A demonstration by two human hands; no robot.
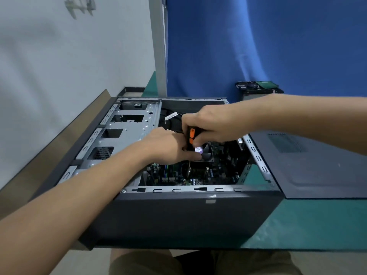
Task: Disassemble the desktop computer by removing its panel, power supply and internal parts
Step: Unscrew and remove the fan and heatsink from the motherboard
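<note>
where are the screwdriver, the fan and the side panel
screwdriver (191, 135): head view, orange part of its handle
fan (198, 149): head view, pale hub sticker
side panel (317, 167): head view, middle of its flat face

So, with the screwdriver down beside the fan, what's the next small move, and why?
Probably turn the screwdriver to loosen a cooler screw: the right hand grips its handle, the left hand steadies its shaft beside the fan, and the tip reaches the heatsink. Whether it sits in a screw is unclear.
</note>
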